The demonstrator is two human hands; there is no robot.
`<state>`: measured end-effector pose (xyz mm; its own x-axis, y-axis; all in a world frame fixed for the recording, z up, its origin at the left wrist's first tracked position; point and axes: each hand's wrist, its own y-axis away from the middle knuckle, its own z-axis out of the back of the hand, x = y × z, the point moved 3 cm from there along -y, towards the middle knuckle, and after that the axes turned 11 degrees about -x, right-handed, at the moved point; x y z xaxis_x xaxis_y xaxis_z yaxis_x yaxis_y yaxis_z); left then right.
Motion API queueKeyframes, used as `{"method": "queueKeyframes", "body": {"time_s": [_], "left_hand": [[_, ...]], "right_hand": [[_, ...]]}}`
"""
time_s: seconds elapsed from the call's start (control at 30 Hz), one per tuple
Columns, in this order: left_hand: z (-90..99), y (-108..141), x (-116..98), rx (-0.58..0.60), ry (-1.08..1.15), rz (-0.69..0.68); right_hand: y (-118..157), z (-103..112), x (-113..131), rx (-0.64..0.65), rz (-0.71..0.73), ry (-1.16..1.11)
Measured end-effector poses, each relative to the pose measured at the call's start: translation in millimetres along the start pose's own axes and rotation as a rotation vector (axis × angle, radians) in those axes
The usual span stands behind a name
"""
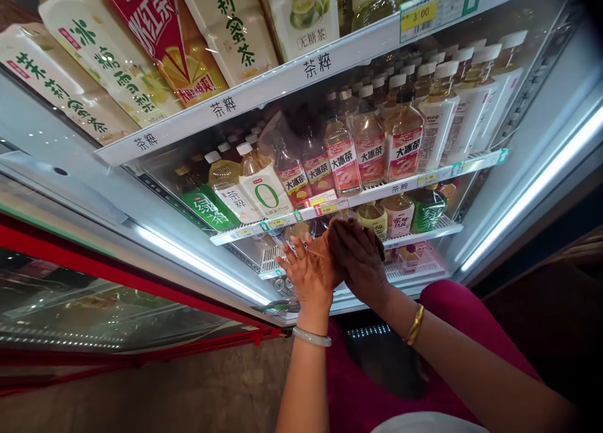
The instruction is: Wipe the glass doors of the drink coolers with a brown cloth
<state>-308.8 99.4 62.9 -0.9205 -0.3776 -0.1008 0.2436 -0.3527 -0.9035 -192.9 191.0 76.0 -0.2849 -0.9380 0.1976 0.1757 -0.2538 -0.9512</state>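
My left hand (305,271) is raised in front of the lower shelves, its fingers spread, with a ring and a pale bangle. Against its inner side sits a bunched brown cloth (333,247), partly hidden. My right hand (365,263), with a gold bracelet at the wrist, lies over the cloth with its fingers together, pressing it toward the left hand. Just beyond the hands stand bottles on a low shelf, among them a pink-labelled bottle (398,218) and a green-labelled bottle (428,210).
The middle shelf edge (301,215) runs above my hands, carrying red-labelled tea bottles (343,159) and white-labelled bottles (440,112). Large bottles (230,27) fill the upper shelf. A red-framed glass door (141,276) stands at left. My knees (466,313) are close below.
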Motion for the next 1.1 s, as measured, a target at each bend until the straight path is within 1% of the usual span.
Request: {"method": "queueKeyframes", "body": {"time_s": [0.07,0.1,0.17,0.23,0.27,0.33,0.37,0.43,0.5,0.57,0.63,0.7,0.77,0.83,0.9,0.97,1.0,1.1], "left_hand": [[3.1,0,7,0.008,0.012,0.009],[4.2,0,9,0.014,0.014,0.021],[5.9,-2,12,0.015,-0.001,0.029],[6.9,-3,13,-0.004,-0.031,0.015],[6.7,-2,13,-0.006,-0.041,0.01],[5.3,0,16,0.018,-0.033,0.005],[4.7,2,18,0.033,-0.02,0.003],[4.4,5,23,0.061,-0.004,-0.003],[6.3,8,28,0.076,-0.022,-0.01],[10.0,8,32,0.093,-0.034,-0.019],[15.3,6,34,0.093,-0.014,-0.021],[20.7,3,33,0.063,0.012,-0.013],[24.2,1,30,0.044,0.022,-0.006],[25.0,0,28,0.072,0.032,-0.005],[25.3,1,29,0.126,0.038,0.009],[28.4,2,33,0.132,0.029,0.047],[31.0,2,36,0.123,0.027,0.065],[40.2,4,41,0.137,0.036,0.089]], "right_hand": [[9,4,-3,0.079,0.061,0.009],[11,7,-9,0.09,0.085,0.007],[11,15,-25,0.063,0.085,-0.011],[1,17,-34,-0.007,0.016,-0.013],[-5,15,-33,-0.051,-0.031,-0.003],[-16,6,-19,-0.129,-0.078,0.006],[-19,-1,-8,-0.138,-0.067,-0.004],[-18,-15,16,-0.086,0.001,-0.034],[-7,-23,30,-0.002,0.079,-0.057],[7,-21,28,0.049,0.131,-0.067],[14,-12,17,0.071,0.143,-0.059],[9,-4,6,0.067,0.106,-0.037],[-5,-2,5,0.04,0.039,-0.02],[-17,-10,16,0.01,0.004,-0.022],[-19,-23,33,-0.003,0.022,-0.037],[-9,-35,47,-0.003,0.082,-0.065],[-1,-39,50,0.004,0.116,-0.076],[19,-38,42,0.076,0.196,-0.061]]}}
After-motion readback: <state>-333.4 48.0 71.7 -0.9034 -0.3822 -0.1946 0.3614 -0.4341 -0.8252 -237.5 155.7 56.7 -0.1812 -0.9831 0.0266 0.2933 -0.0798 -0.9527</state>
